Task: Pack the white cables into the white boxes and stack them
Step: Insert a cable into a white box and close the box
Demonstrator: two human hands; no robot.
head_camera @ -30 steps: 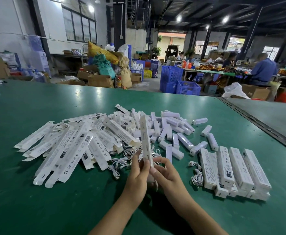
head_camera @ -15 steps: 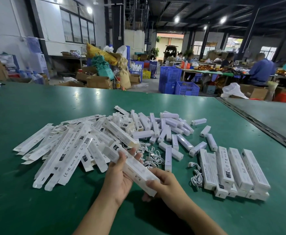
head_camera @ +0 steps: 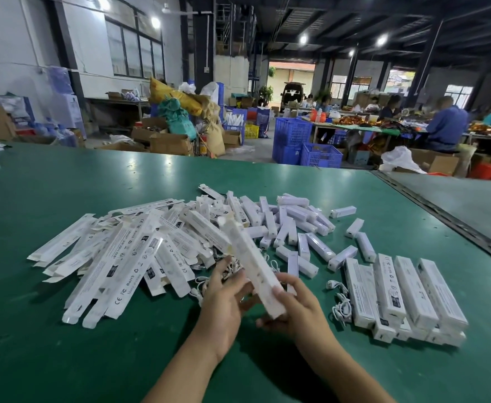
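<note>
On your green table point(head_camera: 64, 359), flat white cardboard sleeves point(head_camera: 116, 266) fan out at 10 o'clock from your hands, and packed white boxes point(head_camera: 407, 292) are stacked at 3 o'clock. Both hands hold 1 long white cardboard box point(head_camera: 255, 266), which points to 11 o'clock. Your left hand point(head_camera: 223, 301) curls against its side and your right hand point(head_camera: 299, 306) pinches its near end. Loose white cables point(head_camera: 340, 301) lie just beside the stack.
</note>
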